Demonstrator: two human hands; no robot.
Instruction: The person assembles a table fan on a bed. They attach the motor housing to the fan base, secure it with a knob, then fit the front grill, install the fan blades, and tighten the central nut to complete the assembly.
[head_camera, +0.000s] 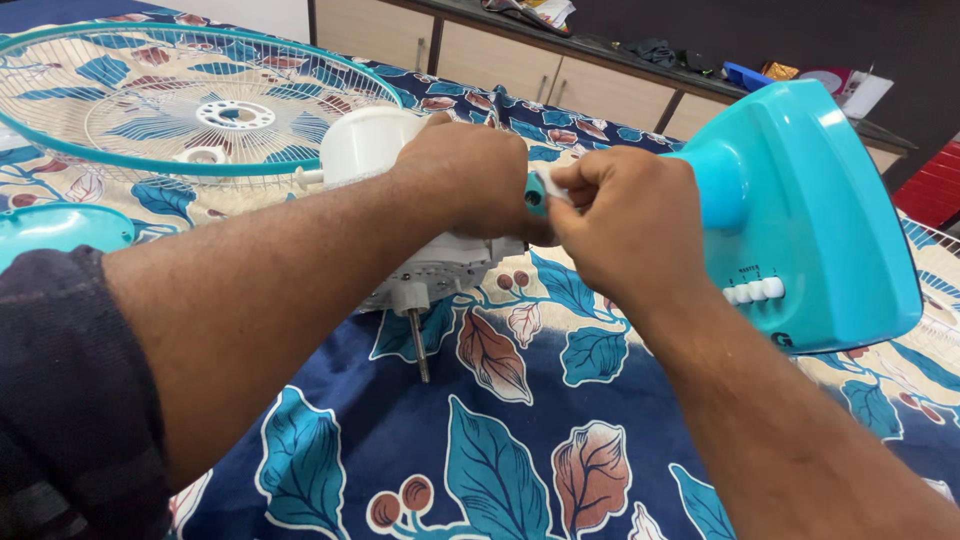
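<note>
The left hand (470, 175) gripped the white fan motor (440, 270), which lay on the leaf-print bedsheet (500, 440); the right hand (625, 225) pinched a small white piece at the teal stand (800, 210) neck; a slip could probably drop that piece into the busy pattern; a wire guard (190, 105) lay behind; cabinets (560, 75) lined the wall.

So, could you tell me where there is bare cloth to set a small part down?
The widest free patch of the leaf-print cloth lies in front, between the two forearms, below the motor shaft. It is crowded farther back: the fan grille fills the far left, the white motor housing sits under the left hand, and the turquoise fan base takes the right beside the right hand.
</note>
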